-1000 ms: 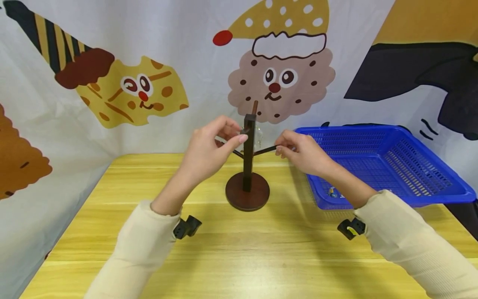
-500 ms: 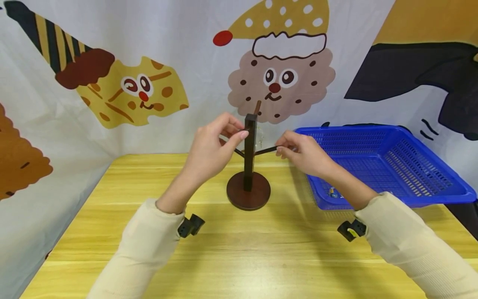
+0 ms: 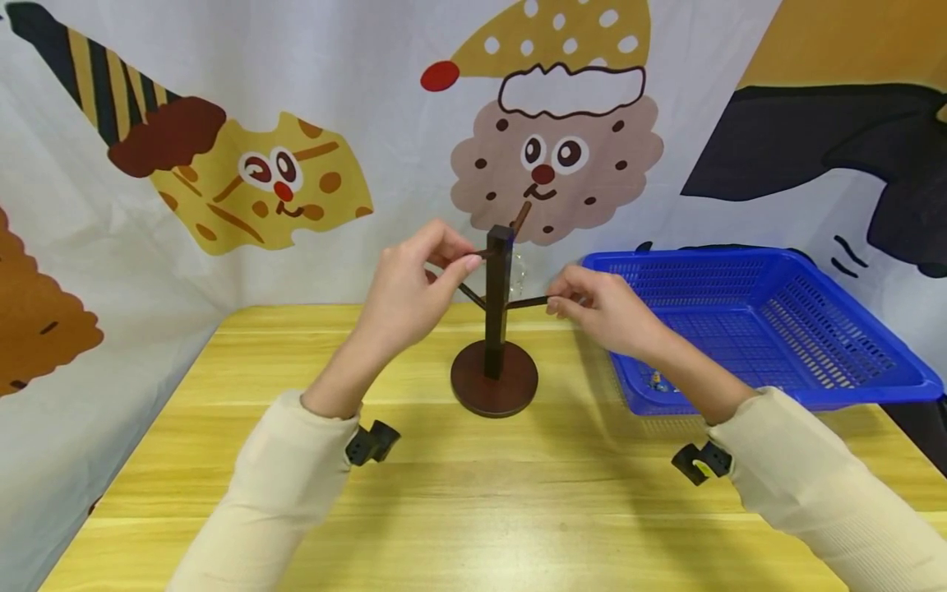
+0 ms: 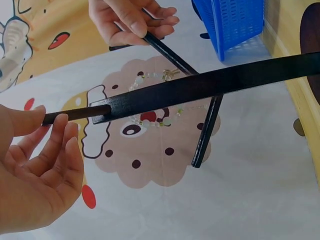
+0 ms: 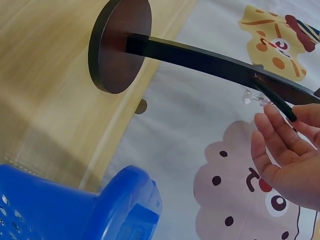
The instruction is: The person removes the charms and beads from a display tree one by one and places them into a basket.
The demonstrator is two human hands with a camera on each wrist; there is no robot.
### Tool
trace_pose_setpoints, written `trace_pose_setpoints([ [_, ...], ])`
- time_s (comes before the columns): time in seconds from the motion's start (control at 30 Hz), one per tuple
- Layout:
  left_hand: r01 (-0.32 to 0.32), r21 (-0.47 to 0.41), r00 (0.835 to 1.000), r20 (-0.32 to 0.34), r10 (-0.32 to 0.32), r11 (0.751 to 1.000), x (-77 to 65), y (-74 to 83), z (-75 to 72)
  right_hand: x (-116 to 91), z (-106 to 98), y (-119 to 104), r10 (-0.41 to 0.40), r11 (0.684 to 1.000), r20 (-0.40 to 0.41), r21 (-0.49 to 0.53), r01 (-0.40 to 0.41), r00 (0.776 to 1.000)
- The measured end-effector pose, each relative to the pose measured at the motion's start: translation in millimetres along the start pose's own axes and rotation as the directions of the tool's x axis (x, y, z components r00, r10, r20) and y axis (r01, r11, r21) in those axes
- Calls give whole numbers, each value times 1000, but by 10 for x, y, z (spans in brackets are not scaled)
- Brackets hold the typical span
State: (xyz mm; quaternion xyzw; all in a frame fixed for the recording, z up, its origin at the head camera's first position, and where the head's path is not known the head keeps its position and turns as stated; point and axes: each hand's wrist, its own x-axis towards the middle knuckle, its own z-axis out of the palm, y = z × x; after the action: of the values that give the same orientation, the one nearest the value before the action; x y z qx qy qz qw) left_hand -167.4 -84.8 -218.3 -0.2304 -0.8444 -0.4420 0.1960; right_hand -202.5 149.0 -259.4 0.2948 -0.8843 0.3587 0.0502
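Observation:
A dark wooden peg stand rises upright from its round base on the table. My left hand pinches an upper peg between thumb and fingertip, left of the post top. Right of the post, my right hand pinches the tip of a lower peg. Another lower peg points left, its end partly behind my left hand in the head view. A brown upper peg leans out at the back. Behind the post hangs a clear beaded bracelet, partly hidden.
To the right stands a blue plastic basket, with small colourful items near its front wall. A cartoon-printed cloth hangs behind the yellow wooden table.
The stand has turned slightly, and its back upper peg has swung right. The peg in my left hand now shows more between fingers and post. My right hand has dropped slightly with its peg.

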Motion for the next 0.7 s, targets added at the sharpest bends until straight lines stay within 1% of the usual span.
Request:
trace_pose_setpoints([
  [0.23, 27, 12, 999, -18, -26, 1000, 17, -41, -62, -31, 27, -37, -16, 1000, -14, 8, 16, 1000],
  [0.5, 119, 8, 993, -22, -118, 993, 46, -94, -131, -51, 71, -92, -28, 998, -7, 53, 29, 1000],
  [0.7, 129, 24, 991, -28, -128, 991, 73, -133, -168, -49, 109, -135, -61, 996, -5, 70, 61, 998],
])
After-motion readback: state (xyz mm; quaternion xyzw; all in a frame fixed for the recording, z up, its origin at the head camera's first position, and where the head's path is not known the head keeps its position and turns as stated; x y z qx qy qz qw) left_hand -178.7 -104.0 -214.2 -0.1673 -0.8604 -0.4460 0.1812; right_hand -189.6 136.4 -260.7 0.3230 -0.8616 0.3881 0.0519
